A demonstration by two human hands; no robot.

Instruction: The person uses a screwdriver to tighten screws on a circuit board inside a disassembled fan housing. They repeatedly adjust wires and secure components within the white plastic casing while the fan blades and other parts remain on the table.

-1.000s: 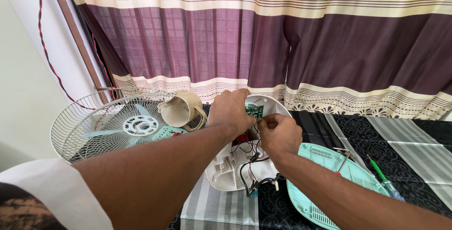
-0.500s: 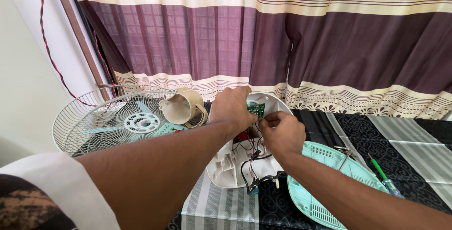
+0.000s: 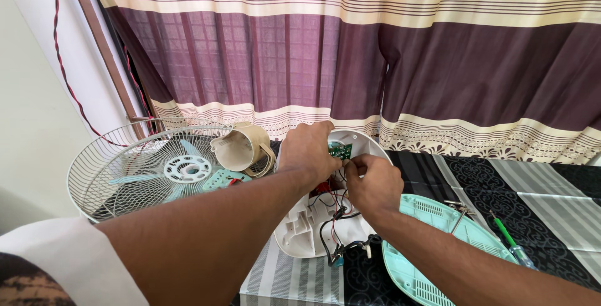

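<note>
A white fan base housing (image 3: 307, 234) lies open on the table with loose black and red wires (image 3: 335, 218) inside. My left hand (image 3: 308, 149) grips its upper rim beside a small green circuit board (image 3: 340, 151). My right hand (image 3: 374, 181) pinches the wires just below that board, fingertips touching it. Both forearms reach in from the lower left and lower right.
A wire fan guard with a pale green blade (image 3: 141, 168) lies at the left, a beige motor cover (image 3: 241, 146) beside it. A mint green base plate (image 3: 438, 243) lies at the right, with a green-handled screwdriver (image 3: 510, 243) past it. Curtains hang behind the table.
The view has shifted slightly. Both hands stay at the circuit board, and my right hand's fingers have edged closer to it.
</note>
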